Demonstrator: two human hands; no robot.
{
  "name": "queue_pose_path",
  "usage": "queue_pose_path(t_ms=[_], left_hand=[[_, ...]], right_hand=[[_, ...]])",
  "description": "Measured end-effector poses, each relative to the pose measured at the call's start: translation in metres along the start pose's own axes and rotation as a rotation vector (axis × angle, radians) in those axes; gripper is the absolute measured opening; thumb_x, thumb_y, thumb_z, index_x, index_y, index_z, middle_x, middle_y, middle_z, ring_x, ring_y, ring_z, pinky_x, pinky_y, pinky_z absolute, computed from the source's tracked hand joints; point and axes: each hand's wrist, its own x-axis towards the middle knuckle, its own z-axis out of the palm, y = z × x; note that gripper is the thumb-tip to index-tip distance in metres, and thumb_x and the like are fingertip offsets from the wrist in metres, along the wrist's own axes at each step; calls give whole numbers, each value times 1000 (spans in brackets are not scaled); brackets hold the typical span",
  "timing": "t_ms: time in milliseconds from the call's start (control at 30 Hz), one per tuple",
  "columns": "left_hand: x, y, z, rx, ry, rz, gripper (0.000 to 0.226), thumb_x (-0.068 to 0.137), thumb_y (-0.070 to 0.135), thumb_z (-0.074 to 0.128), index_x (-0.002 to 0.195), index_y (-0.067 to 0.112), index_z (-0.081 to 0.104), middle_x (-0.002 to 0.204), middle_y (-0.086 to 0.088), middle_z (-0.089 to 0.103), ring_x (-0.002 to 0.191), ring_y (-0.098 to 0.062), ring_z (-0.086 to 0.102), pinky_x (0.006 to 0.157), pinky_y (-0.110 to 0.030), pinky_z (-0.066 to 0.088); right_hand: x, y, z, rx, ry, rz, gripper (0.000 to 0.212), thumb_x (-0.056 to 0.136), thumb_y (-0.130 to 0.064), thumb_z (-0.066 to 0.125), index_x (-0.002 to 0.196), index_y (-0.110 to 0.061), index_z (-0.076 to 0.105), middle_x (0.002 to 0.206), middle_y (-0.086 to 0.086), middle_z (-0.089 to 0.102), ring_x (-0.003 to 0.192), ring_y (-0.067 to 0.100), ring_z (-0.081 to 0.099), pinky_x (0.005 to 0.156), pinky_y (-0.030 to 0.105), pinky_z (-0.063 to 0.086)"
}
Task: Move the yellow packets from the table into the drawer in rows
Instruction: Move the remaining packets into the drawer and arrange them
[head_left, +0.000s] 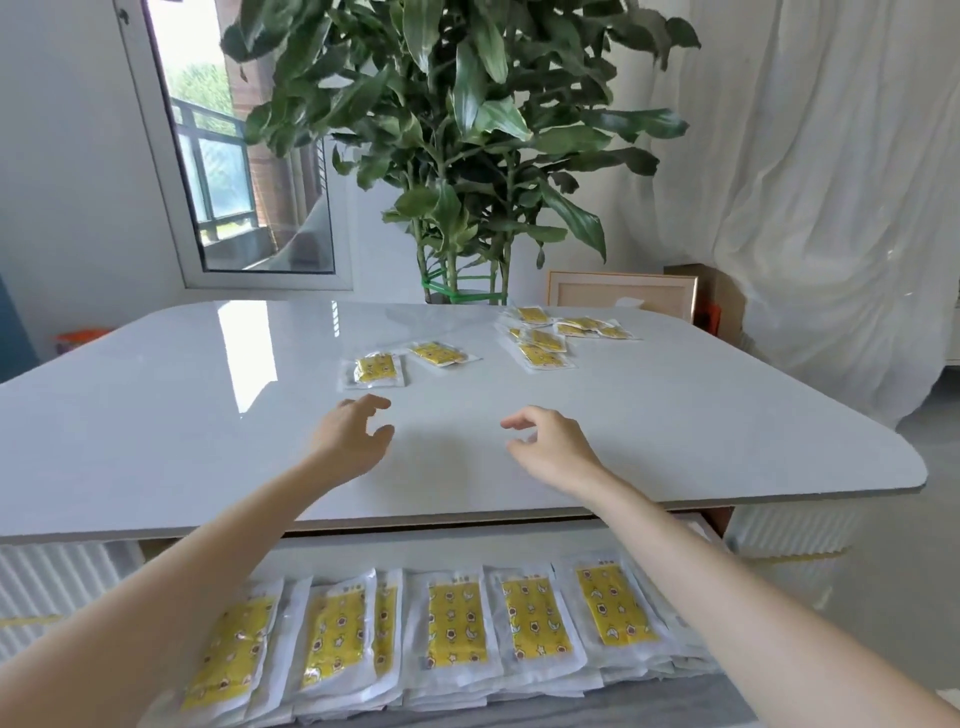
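Both my arms reach out over the white table (156, 415). My left hand (353, 431) hovers with loosely curled fingers, holding nothing, just short of a yellow packet (373, 370). A second yellow packet (439, 354) lies a little farther right. My right hand (550, 441) is also empty, fingers relaxed, above bare tabletop. A heap of several yellow packets (545, 338) sits at the far right of the table. Below the table's front edge the open drawer (675, 696) holds a row of stacked yellow packets (457, 621).
A large potted plant (457, 156) stands behind the table. A wooden frame (623, 291) leans at the back right, with white curtains (831, 208) beyond it. A window (223, 156) is at the back left.
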Motion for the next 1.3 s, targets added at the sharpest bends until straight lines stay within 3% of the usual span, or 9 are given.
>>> queue_pose_path(t_ms=[167,333,467,600,733,933,1133,1300], left_hand=[[47,-41,20,144,54,39,57,95,34,46,148,21,29,156,-5,23,142,-27,21,115,-37,21],[104,-49,30,138,142,74,56,95,44,42,148,33,26,160,3,9,147,-27,1,119,-42,10],[143,-56,37,208,105,84,50,93,54,36,142,47,28,159,12,6,148,-26,-5,116,-57,8],[169,-56,39,283,74,45,48,92,61,30,138,53,31,158,13,11,148,-25,-1,110,-62,4],[171,-56,39,380,86,72,42,90,60,31,130,55,41,153,13,28,140,-22,25,107,-53,14],[154,-55,29,164,129,21,37,86,54,46,120,46,58,144,9,43,133,-22,36,113,-38,23],[116,-56,18,-92,177,-12,27,79,38,67,105,37,72,137,5,51,127,-17,45,100,-25,34],[75,-56,8,-184,165,-56,38,72,31,77,109,34,70,140,0,45,130,-15,43,102,-24,33]], right_hand=[[55,-4,42,-79,-26,-34,41,95,-16,48,136,-16,48,142,5,43,132,20,39,104,27,32],[120,-9,71,-161,30,-134,47,96,-17,45,143,-13,39,148,5,37,139,20,29,112,26,22],[174,-12,85,-220,27,-169,49,98,-21,43,146,-14,36,154,3,30,144,17,20,114,25,16],[214,-13,98,-343,-6,-184,49,100,-27,35,148,-17,33,159,3,23,147,20,14,118,32,13],[226,-13,102,-423,-49,-143,47,101,-35,29,147,-26,36,158,1,25,146,22,19,118,41,14],[193,-20,92,-335,35,-158,35,99,-38,33,120,-29,59,128,-2,52,122,23,40,104,33,31],[144,-29,81,-241,48,-136,34,97,-42,41,89,-18,63,97,-3,50,111,23,42,84,33,42],[104,-31,73,-132,72,-137,21,85,-38,59,75,-23,69,78,-12,48,101,20,54,81,33,49]])
